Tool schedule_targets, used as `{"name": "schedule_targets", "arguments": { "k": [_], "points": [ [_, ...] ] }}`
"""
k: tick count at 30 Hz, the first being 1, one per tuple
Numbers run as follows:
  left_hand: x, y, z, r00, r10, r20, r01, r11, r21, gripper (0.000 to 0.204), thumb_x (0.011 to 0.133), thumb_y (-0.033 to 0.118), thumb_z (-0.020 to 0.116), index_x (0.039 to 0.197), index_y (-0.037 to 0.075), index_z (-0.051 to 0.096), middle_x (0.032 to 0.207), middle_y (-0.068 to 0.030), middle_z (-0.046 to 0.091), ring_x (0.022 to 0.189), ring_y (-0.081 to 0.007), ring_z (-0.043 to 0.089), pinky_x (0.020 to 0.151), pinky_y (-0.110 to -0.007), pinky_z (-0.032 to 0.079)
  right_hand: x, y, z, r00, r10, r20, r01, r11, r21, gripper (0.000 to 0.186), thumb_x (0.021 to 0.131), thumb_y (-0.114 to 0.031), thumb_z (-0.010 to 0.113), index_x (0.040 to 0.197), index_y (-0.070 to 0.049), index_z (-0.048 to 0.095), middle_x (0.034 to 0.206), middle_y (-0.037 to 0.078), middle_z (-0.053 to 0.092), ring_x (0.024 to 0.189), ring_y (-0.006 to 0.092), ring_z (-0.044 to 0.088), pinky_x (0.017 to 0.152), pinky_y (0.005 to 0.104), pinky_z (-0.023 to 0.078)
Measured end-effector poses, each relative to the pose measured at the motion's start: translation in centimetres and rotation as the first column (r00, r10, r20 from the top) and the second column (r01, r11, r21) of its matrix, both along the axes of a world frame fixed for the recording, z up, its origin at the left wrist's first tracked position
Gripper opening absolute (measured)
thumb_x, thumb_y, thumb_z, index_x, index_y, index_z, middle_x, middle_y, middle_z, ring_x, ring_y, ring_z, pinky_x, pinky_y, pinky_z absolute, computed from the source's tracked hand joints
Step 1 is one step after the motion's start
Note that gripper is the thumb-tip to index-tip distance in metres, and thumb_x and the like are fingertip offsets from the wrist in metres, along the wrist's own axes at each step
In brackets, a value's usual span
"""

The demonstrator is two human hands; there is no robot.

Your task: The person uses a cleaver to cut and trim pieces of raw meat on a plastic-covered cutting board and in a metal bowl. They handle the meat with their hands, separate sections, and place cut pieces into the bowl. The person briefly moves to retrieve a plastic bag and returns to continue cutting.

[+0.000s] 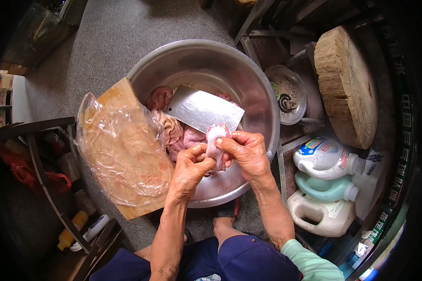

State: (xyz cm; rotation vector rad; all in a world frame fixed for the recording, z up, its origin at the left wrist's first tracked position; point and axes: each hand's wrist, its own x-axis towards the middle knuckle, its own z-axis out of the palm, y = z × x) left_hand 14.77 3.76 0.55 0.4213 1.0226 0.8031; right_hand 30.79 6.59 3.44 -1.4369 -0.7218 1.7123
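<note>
Obs. — pale meat pc. point(214, 149) was up in both hands, over the near half of the wide metal basin point(261, 89), approx. mid-basin L–R and just below the near edge of the cleaver blade point(204, 108). More pink meat point(172, 133) lay in the basin, partly under the blade.

Handling (est.): pc. looked light, soft and limp, w/ a wet sheen, so prob. slippery; surface likely to stretch or tear under a hard pull. Best hold judged to be a broad thumb-to-finger pinch near the edges, w/ fingers behind for support, rather than nail tips only.

Fingers: R hand point(247, 152) — thumb flat on the front face, forefinger bent at the upper R edge, other fingers partly behind; gap no more than the pc.'s thickness, hold looked firm. L hand point(188, 171) — thumb and bent forefinger drawn close tog. at the lower L edge, apparently pinching it; remaining fingers curled, mostly hidden, so couldn't tell if they bore on the underside.

Surroundings: wooden board point(129, 211) w/ clear plastic sheet point(122, 157) over it, at L, its R side overlapping the basin rim.
</note>
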Motion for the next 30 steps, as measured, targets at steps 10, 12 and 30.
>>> {"name": "schedule_targets", "arguments": {
  "k": [10,12,30],
  "points": [
    [0.5,-1.1,-0.2,0.990,-0.141,-0.021,0.141,0.990,-0.001,0.032,0.085,0.003,0.050,0.109,-0.005,0.069,0.091,-0.0095,0.071,0.080,-0.0185,0.072,0.072,-0.029,0.057,1.5,2.4,0.7,0.986,-0.150,-0.078,0.155,0.986,0.066,0.011,0.091,-0.008,0.073,0.086,0.001,0.073,0.066,0.003,0.065,0.051,0.0073,0.058,0.048,0.0205,0.048],
    [0.6,-1.4,0.0,0.994,-0.108,-0.007,0.108,0.994,-0.016,0.032,0.084,0.001,0.048,0.109,-0.005,0.068,0.095,-0.0117,0.071,0.081,-0.0196,0.072,0.072,-0.030,0.058,2.0,3.0,0.4,0.982,-0.174,-0.073,0.180,0.980,0.079,0.011,0.091,-0.008,0.073,0.087,0.002,0.073,0.066,0.003,0.065,0.052,0.0076,0.059,0.048,0.0210,0.050],
    [0.5,-0.6,-3.1,0.858,0.390,0.336,-0.270,0.896,-0.352,0.031,0.090,0.009,0.060,0.118,-0.005,0.060,0.105,-0.0145,0.070,0.091,-0.0255,0.071,0.081,-0.040,0.060,-0.2,1.6,0.1,0.640,0.154,0.753,-0.549,0.777,0.308,0.025,0.084,-0.020,0.064,0.092,0.003,0.071,0.076,0.018,0.067,0.072,0.0349,0.068,0.070,0.0409,0.054]
  ]
}}
